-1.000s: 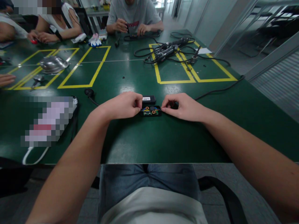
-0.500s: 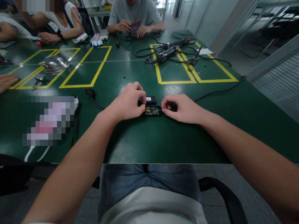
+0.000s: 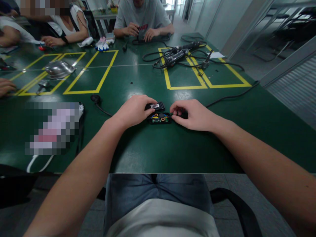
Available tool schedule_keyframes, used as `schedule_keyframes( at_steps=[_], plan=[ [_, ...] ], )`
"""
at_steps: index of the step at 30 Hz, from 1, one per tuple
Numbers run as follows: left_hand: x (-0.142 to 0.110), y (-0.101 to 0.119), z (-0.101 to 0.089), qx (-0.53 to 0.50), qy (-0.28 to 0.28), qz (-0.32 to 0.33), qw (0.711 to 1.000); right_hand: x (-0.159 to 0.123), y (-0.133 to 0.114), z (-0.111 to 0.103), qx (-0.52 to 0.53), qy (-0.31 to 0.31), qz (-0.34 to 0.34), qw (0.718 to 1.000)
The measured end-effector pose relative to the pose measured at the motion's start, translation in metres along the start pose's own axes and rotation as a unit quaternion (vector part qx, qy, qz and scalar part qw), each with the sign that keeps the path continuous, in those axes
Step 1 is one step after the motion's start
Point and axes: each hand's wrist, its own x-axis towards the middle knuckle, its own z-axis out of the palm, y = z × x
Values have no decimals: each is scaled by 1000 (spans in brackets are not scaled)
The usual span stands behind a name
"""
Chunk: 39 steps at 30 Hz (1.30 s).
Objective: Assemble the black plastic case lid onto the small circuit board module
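In front of me on the table lies an open black housing point(image 3: 159, 120), with a green circuit board, copper-coloured rings and thin wires showing inside. Just behind it is its black ribbed cover point(image 3: 161, 105), which bears a white label. My left hand point(image 3: 137, 110) grips the cover's left end between thumb and fingers, and the cover is slightly tilted. At the housing's right end, my right hand point(image 3: 189, 113) has thumb and fingers closed on the black cable point(image 3: 229, 97), whose end is mostly hidden by the fingers.
A plug point(image 3: 95, 98) on a cord lies left of my hands, near a blurred-out phone-like object point(image 3: 54, 126). Beyond are yellow tape frames point(image 3: 81, 92), a metal bowl-like part point(image 3: 59, 68) and tangled black cabled tools point(image 3: 176, 57). Across the table, a person point(image 3: 144, 23) handles a dark object.
My left hand has moved from the housing's left end to the cover and taken hold of it. The cover is now tilted. My right hand has hardly moved.
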Motion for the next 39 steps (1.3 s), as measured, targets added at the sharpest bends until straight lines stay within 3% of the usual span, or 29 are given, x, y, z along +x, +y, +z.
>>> schedule_keyframes(
  at_steps=[7, 12, 29, 39],
  plan=[
    [-6, 4, -9, -76, 35, 28, 996, -3, 3, 0, 27, 4, 17, 999],
    [-10, 8, -14, -119, -26, 61, 991, -3, 4, -1, 13, 2, 12, 1000],
    [-11, 10, -16, -124, -70, 75, 987, -1, 5, 0, -30, -9, -21, 999],
    [-12, 9, -14, -101, -41, 91, 990, -2, 5, 1, -17, -1, -37, 999]
  ],
)
